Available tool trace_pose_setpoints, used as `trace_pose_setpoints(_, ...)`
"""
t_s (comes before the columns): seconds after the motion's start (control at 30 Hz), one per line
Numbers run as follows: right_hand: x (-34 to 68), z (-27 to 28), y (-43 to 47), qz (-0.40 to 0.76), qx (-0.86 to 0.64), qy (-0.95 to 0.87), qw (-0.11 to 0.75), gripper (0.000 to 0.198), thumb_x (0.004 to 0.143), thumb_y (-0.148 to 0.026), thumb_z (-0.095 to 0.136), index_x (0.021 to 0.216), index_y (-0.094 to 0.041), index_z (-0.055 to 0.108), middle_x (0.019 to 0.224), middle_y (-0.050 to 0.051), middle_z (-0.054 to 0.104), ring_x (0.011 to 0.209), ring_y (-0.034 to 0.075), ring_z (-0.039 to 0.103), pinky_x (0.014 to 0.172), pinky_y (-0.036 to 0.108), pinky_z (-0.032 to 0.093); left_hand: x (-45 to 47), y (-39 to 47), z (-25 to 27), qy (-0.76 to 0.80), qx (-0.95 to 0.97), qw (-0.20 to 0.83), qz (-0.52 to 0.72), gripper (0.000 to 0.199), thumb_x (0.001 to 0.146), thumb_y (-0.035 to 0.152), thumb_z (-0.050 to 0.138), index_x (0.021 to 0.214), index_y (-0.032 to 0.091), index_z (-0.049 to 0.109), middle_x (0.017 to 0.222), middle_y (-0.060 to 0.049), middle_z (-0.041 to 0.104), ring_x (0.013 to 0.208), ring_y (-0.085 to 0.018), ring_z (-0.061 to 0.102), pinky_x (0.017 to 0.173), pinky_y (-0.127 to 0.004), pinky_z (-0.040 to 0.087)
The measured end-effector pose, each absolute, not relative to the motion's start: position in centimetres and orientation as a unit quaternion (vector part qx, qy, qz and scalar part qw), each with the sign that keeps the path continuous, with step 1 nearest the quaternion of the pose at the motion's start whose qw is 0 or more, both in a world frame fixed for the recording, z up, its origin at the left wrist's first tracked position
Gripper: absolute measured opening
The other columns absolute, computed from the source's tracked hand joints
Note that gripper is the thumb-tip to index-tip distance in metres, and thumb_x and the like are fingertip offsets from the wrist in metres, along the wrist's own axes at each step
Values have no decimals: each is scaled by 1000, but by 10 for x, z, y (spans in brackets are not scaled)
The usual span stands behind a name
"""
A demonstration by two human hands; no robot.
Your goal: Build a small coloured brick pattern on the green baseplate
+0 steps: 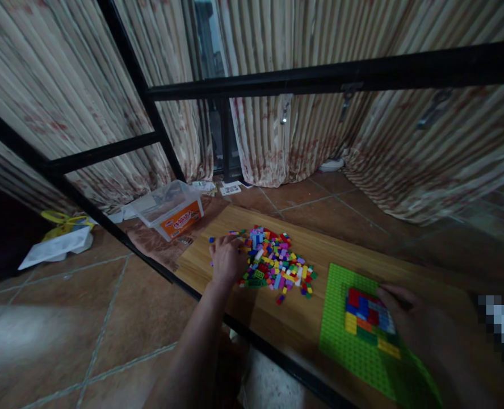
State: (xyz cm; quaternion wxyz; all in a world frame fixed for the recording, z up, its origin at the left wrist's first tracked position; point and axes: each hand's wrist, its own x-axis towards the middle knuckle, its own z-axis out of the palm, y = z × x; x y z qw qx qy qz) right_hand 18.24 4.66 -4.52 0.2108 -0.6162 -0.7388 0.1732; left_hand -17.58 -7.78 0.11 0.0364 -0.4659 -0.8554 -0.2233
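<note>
My left hand (226,258) rests at the left edge of a heap of small coloured toy bricks (280,258), knuckles up, its fingers bent down and slightly apart; the fingertips are partly hidden. On the right lies a green studded baseplate (335,312) carrying a flat patch of joined bricks (365,315) in red, blue, yellow, orange and green. Beside the upper right corner of that patch is my right hand (409,312), thumb and fingers pressed together; anything between them is too dark to make out.
Heap and baseplate lie on a narrow wooden tabletop (243,218). A clear plastic box (173,210) with an orange label stands beyond its left end. Black metal bars (252,85) cross in front of the curtains (260,142). Yellow and white items (62,233) lie on the tiled floor.
</note>
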Motion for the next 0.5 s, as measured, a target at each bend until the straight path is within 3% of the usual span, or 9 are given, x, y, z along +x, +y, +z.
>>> trace_pose_setpoints(0.1, 176, -34, 43, 165, -639, -730, 176, 46, 80, -56, 44, 100, -23, 70, 91, 10, 74, 79, 32, 68, 70, 43, 49, -176, -78, 4, -852, -470, 42, -226, 21, 75, 18, 55, 88, 22, 70, 119, -7, 65, 113, -30, 51, 94, -46, 37)
trace_pose_setpoints(0.27, 170, -22, 37, 168, -653, -709, 205, 43, 82, -51, 46, 99, -21, 71, 96, 9, 74, 87, 28, 68, 74, 39, 50, -169, -73, 15, -830, -491, 43, -261, 17, 74, 21, 58, 88, 20, 68, 105, -9, 70, 104, -29, 59, 92, -42, 40)
trace_pose_setpoints(0.5, 171, -15, 32, 167, -641, -707, 248, 40, 83, -47, 47, 97, -20, 73, 92, 8, 74, 84, 25, 68, 74, 35, 50, -150, -59, 17, -773, -514, -36, -370, 15, 75, 24, 55, 87, 19, 64, 83, -5, 71, 79, -21, 66, 72, -29, 48)
